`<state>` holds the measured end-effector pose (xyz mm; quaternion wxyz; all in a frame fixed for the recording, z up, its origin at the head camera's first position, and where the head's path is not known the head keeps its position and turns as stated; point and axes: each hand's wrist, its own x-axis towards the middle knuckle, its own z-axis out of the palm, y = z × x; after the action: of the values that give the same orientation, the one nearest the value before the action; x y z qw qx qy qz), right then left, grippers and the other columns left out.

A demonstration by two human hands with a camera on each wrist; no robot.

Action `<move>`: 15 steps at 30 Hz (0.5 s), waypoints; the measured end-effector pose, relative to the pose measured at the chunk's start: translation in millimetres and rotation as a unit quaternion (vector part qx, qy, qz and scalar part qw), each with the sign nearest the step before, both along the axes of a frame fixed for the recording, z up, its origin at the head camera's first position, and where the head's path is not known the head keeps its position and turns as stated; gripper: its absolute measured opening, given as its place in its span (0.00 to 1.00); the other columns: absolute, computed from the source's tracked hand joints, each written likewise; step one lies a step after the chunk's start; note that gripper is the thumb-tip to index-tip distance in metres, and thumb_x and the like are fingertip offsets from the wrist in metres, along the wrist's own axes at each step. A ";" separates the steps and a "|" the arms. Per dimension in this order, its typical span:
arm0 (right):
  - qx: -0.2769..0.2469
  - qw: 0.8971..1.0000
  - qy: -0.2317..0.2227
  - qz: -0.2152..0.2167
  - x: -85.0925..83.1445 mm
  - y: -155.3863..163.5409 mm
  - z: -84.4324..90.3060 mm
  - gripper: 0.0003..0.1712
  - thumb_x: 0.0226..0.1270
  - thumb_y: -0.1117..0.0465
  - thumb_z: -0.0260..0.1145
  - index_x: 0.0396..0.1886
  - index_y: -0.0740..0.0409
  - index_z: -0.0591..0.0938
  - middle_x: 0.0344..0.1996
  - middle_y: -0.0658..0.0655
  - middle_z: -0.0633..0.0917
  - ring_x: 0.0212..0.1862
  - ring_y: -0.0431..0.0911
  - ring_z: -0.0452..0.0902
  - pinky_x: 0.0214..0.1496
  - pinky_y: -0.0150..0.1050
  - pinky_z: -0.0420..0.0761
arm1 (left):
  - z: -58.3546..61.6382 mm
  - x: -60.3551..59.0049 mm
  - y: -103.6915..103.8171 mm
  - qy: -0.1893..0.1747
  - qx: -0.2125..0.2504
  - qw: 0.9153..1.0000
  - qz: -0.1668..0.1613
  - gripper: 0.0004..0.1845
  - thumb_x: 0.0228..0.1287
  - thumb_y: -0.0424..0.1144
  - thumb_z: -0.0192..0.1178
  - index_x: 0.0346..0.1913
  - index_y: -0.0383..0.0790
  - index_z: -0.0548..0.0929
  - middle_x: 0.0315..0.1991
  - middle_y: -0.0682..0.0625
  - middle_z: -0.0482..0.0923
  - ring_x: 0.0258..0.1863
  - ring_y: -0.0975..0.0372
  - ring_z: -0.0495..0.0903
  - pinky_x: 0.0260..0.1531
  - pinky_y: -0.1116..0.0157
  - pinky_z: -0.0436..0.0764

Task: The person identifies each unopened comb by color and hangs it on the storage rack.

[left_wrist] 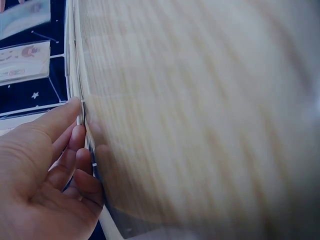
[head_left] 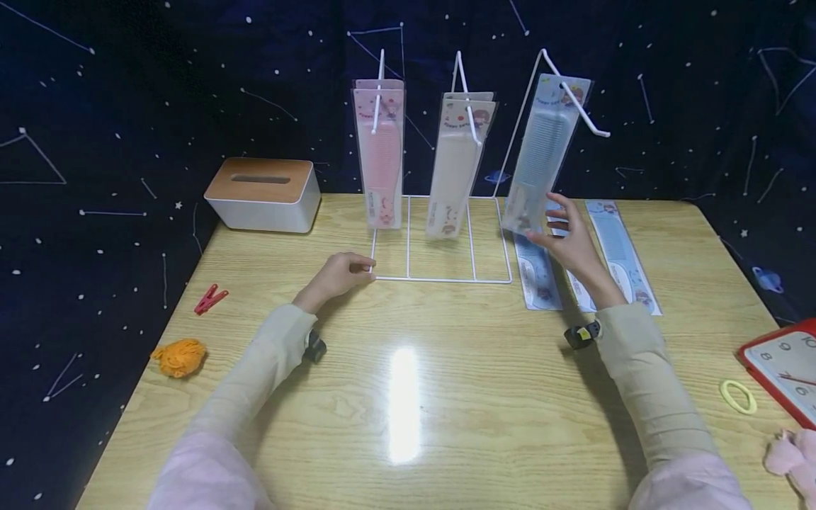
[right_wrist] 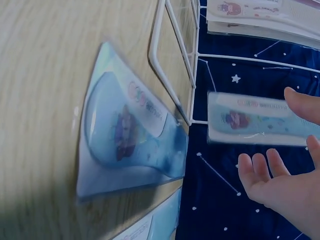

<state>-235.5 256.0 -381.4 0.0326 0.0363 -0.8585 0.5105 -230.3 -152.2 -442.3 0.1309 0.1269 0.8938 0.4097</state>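
Observation:
A white wire rack (head_left: 446,280) stands on the wooden table with three hooks. A pink comb pack (head_left: 380,156) hangs on the left hook, a cream comb pack (head_left: 454,166) in the middle, and a blue comb pack (head_left: 542,156) on the right, swung outward. My right hand (head_left: 554,219) is at the lower end of the hanging blue pack (right_wrist: 255,122) with its fingers (right_wrist: 255,165) spread, thumb above and fingers below it. My left hand (head_left: 357,268) pinches the rack's base wire (left_wrist: 75,60) at its front left corner. More blue comb packs (head_left: 538,273) (right_wrist: 127,130) lie flat right of the rack.
A wood-topped tissue box (head_left: 263,193) sits at the back left. A red clothes peg (head_left: 210,299) and an orange yarn ball (head_left: 180,356) lie near the left edge. A red clock (head_left: 787,368), a yellow ring (head_left: 738,397) and something pink and fluffy (head_left: 793,453) sit at the right.

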 end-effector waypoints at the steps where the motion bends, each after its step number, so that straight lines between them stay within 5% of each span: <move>1: 0.001 1.000 -0.002 -0.002 0.5 1.1 -0.4 0.44 0.63 0.64 0.66 0.74 0.46 0.54 0.64 0.69 0.62 0.61 0.63 0.61 0.56 0.46 0.72 | 0.1 -0.2 -0.1 -0.001 0.001 1.000 0.001 0.20 0.63 0.38 0.62 0.56 0.31 0.78 0.49 0.40 0.80 0.54 0.50 0.74 0.62 0.53 0.69; 7: 0.016 1.000 -0.013 -0.019 8.9 12.4 -1.9 0.43 0.64 0.57 0.66 0.74 0.42 0.54 0.64 0.67 0.64 0.62 0.61 0.62 0.56 0.48 0.71 | 1.6 -0.5 -0.1 0.000 0.004 1.000 0.001 0.20 0.63 0.37 0.62 0.56 0.32 0.79 0.49 0.40 0.80 0.55 0.50 0.74 0.63 0.53 0.67; 15: 0.058 0.997 -0.021 -0.044 22.0 43.3 -12.9 0.40 0.67 0.54 0.63 0.74 0.47 0.55 0.62 0.68 0.65 0.60 0.62 0.63 0.48 0.37 0.71 | 1.7 0.1 0.0 -0.006 0.001 1.000 0.003 0.19 0.63 0.38 0.62 0.56 0.33 0.79 0.49 0.40 0.80 0.56 0.51 0.73 0.64 0.53 0.66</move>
<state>-213.5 299.3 -394.3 0.0351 -0.0100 -0.8881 0.4583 -230.2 -152.2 -440.6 0.1349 0.1224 0.8930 0.4116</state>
